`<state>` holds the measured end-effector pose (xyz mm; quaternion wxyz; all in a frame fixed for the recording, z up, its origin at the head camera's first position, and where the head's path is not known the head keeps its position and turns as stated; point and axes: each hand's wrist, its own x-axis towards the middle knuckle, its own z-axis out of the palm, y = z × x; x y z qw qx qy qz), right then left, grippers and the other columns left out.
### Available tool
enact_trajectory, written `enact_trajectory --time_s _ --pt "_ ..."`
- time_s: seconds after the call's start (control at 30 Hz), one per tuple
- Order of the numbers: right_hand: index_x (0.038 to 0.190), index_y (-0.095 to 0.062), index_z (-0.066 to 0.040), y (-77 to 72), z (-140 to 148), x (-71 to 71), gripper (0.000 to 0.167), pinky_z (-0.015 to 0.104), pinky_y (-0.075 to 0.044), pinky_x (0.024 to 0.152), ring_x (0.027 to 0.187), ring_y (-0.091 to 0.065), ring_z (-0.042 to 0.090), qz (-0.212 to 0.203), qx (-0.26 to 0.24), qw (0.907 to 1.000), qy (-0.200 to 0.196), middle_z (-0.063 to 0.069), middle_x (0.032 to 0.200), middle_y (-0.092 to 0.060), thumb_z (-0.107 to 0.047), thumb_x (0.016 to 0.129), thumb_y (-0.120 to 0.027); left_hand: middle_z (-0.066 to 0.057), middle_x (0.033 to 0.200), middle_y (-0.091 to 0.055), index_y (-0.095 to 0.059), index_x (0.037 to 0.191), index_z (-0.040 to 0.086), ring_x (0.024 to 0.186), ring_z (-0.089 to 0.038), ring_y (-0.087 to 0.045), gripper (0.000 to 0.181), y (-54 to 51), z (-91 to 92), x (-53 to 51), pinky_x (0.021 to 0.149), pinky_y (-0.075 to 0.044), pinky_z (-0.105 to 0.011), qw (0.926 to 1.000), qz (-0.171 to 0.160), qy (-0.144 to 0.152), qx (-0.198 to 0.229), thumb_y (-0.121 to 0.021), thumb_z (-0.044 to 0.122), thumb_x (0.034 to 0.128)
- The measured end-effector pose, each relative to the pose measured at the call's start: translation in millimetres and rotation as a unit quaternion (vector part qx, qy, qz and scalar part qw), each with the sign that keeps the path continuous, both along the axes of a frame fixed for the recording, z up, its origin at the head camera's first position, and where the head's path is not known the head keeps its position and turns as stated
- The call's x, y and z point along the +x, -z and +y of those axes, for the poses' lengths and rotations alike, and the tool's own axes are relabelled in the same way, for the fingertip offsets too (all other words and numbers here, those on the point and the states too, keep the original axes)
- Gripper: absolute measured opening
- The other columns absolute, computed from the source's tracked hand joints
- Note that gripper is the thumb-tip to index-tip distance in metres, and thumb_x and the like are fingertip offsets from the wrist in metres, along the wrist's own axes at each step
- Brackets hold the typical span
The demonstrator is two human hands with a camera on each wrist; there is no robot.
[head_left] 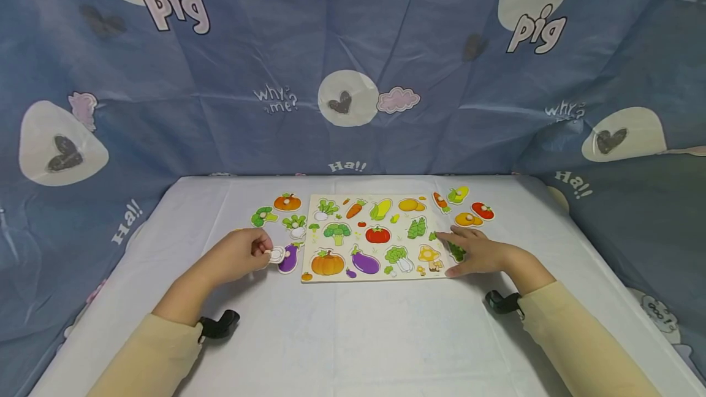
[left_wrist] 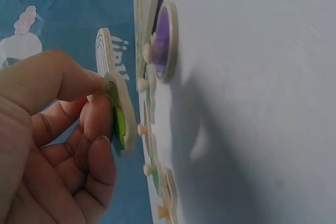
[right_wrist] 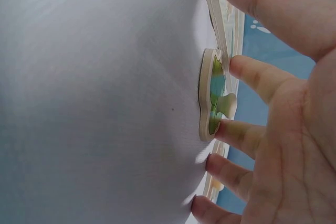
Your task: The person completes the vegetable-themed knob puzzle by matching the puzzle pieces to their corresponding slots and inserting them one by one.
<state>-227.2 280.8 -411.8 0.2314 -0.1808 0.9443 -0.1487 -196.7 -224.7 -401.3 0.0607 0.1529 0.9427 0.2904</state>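
Note:
In my left hand (head_left: 238, 255), thumb and fingers pinch a wooden bok choy puzzle piece (left_wrist: 119, 103), white at one end and green at the other, above the table. Beside it lies an eggplant piece (head_left: 288, 258) with a knob. The vegetable puzzle board (head_left: 355, 272) lies flat at the middle, printed with vegetables. My right hand (head_left: 478, 252) is spread at the board's right edge, thumb against the near corner and index finger over the edge. Beneath this hand is a green knobbed piece (right_wrist: 212, 95), partly hidden.
Left of the board lie pumpkin (head_left: 287, 202), broccoli (head_left: 263, 216) and white-root leafy (head_left: 295, 225) pieces. At the back right are carrot (head_left: 440, 202), corn (head_left: 458, 195), tomato (head_left: 483, 211) and potato (head_left: 467, 220) pieces. A patterned blue cloth (head_left: 248, 139) hangs behind the white table (head_left: 380, 336).

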Motion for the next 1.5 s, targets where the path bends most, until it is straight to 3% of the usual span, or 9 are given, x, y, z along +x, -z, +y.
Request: enact_trajectory --time_s 0.37,0.77,1.07,1.5 --pt "0.157 -0.032 -0.019 0.6 1.2 -2.0 0.098 0.08 -0.021 0.103 0.144 -0.011 0.055 0.003 -0.001 1.0 -0.003 0.026 0.163 -0.014 -0.059 0.08 -0.077 0.001 0.077 -0.06 -0.063 0.091 0.01 0.073 -0.015 -0.055 0.009 -4.7 23.6 -7.4 0.065 -0.048 -0.029 0.9998 0.003 0.012 0.013 -0.07 0.007 0.0858" --pt "0.158 -0.031 -0.018 -0.4 1.2 -1.7 0.098 0.081 -0.02 0.102 0.144 -0.01 0.056 0.003 -0.005 1.0 -0.004 0.027 0.163 -0.013 -0.058 0.08 -0.077 0.0 0.08 -0.059 -0.063 0.093 0.01 0.074 -0.016 -0.055 0.009 -12.6 59.7 -15.7 0.07 -0.05 -0.033 0.9971 -0.014 0.051 0.055 -0.069 0.008 0.0881" --pt "0.158 -0.032 -0.019 0.5 0.7 -1.8 0.098 0.08 -0.02 0.103 0.144 -0.011 0.055 0.0 -0.001 1.0 0.002 0.026 0.163 -0.013 -0.058 0.079 -0.077 0.0 0.081 -0.059 -0.064 0.093 0.012 0.075 -0.017 -0.055 0.011 -8.9 89.2 -23.8 0.068 -0.05 -0.031 0.9907 -0.027 0.091 0.098 -0.071 0.006 0.0867" --pt "0.157 -0.032 -0.018 -2.1 -1.8 1.0 0.098 0.08 -0.02 0.103 0.144 -0.011 0.056 0.0 0.005 1.0 0.001 0.027 0.162 -0.014 -0.057 0.08 -0.077 -0.001 0.083 -0.059 -0.063 0.093 0.014 0.078 -0.016 -0.056 0.01 -3.1 133.6 -30.8 0.071 -0.05 -0.029 0.9849 -0.044 0.116 0.122 -0.07 0.009 0.0882"
